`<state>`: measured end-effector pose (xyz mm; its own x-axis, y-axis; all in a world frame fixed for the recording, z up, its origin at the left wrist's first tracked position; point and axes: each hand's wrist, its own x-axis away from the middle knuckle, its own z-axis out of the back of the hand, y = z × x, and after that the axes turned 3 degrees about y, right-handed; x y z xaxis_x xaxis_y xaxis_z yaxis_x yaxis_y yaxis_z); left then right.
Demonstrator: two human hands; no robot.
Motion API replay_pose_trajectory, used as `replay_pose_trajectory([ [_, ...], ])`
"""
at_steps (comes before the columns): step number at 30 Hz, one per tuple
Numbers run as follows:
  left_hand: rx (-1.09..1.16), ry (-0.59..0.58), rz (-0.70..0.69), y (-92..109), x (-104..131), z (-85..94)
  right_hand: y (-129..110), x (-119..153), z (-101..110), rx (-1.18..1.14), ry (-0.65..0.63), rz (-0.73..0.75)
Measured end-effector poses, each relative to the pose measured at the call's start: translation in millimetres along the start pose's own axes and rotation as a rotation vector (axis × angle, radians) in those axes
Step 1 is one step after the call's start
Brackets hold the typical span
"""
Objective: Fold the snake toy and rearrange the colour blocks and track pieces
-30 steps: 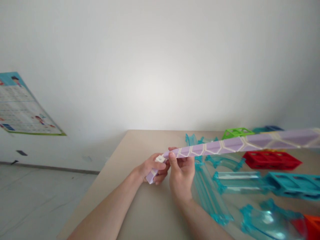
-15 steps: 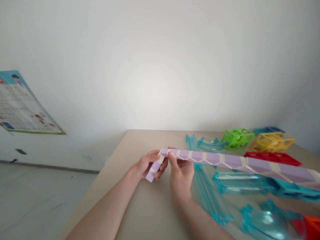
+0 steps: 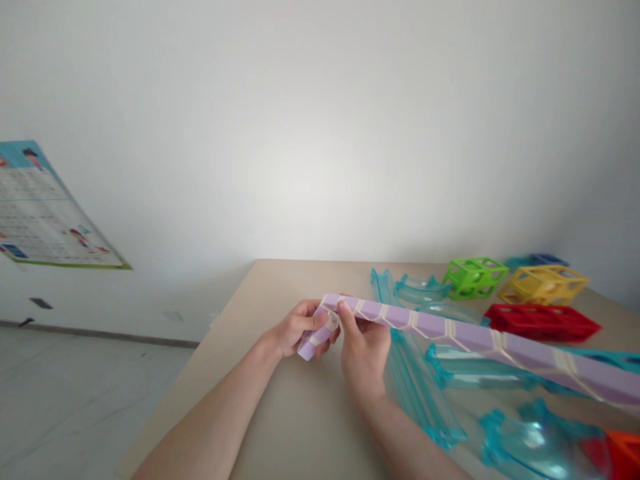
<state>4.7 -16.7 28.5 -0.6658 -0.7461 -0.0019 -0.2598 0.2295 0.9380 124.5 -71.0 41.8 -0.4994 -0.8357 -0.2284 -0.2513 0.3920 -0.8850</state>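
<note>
A long purple segmented strip point(image 3: 430, 323) with pale bands stretches from my hands to the right edge of the view. Its left end bends back down in a short folded piece. My left hand point(image 3: 300, 329) is closed around this folded end, thumb on top. Close beside it, my right hand point(image 3: 365, 347) grips the strip just past the bend, with its thumb on the near face and its other fingers partly hidden behind. The strip is held above the beige table point(image 3: 295, 407).
Clear teal tracks point(image 3: 420, 387) and a curved teal piece point(image 3: 423, 288) lie on the right. Behind them stand a green frame block point(image 3: 475, 277), a yellow one point(image 3: 545, 284) and a red one point(image 3: 543, 322). A white wall rises behind the table.
The right part of the strip has swung lower, showing more of the red block. The folded end has shifted slightly right and closer to the strip. Both hands keep their hold.
</note>
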Motion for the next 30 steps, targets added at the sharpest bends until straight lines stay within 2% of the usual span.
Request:
replay_pose_trajectory([
  [4, 0.132, 0.012, 0.079, -0.6, -1.1, 0.0, 0.2, -0.6, -0.7, -0.014, 0.014, 0.047],
  [7, 0.214, -0.057, 0.147, 1.0, -0.3, 2.9, 3.4, -0.3, 0.4, -0.028, -0.002, 0.051],
  [11, 0.255, -0.146, 0.178, 3.6, 1.1, 4.1, 6.9, 0.5, 2.6, -0.04, -0.031, 0.08],
  [14, 0.254, -0.166, 0.166, 3.8, 1.0, 3.5, 7.3, 0.4, 3.3, -0.014, -0.037, 0.095],
  [16, 0.24, -0.147, 0.139, 2.4, -0.1, 2.8, 7.1, -0.1, 3.1, 0.0, -0.013, 0.08],
  [22, 0.146, 0.005, 0.023, -3.4, -4.8, -2.9, -0.4, 0.2, -1.5, 0.009, 0.058, 0.02],
  [30, 0.005, 0.089, -0.122, -7.3, -5.6, -11.3, -3.7, -1.4, -2.9, 0.003, 0.089, -0.003],
])
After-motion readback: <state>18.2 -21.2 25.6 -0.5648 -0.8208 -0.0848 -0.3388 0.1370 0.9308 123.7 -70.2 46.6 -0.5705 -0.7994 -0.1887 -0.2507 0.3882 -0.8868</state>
